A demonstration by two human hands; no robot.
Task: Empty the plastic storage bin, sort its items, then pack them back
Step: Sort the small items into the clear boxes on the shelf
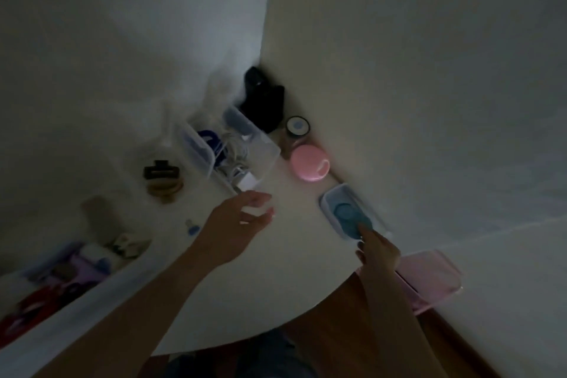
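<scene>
A clear plastic storage bin point(264, 150) stands near the wall corner on the white table point(276, 285), holding white cables, a white charger block and a dark blue item. My left hand point(236, 230) hovers just in front of the bin, fingers spread and empty. My right hand point(376, 252) touches a blue round item point(348, 213) lying in a small clear tray point(329, 198) by the wall. Hair claws point(162, 178) and a small blue thing point(191, 225) lie on the table to the left.
A pink round case point(310, 167), a small jar point(297, 126) and a black object point(264, 101) sit along the wall. A second clear bin point(55, 288) with red and purple items is at the left. A pink box point(429, 276) sits below the table edge at right.
</scene>
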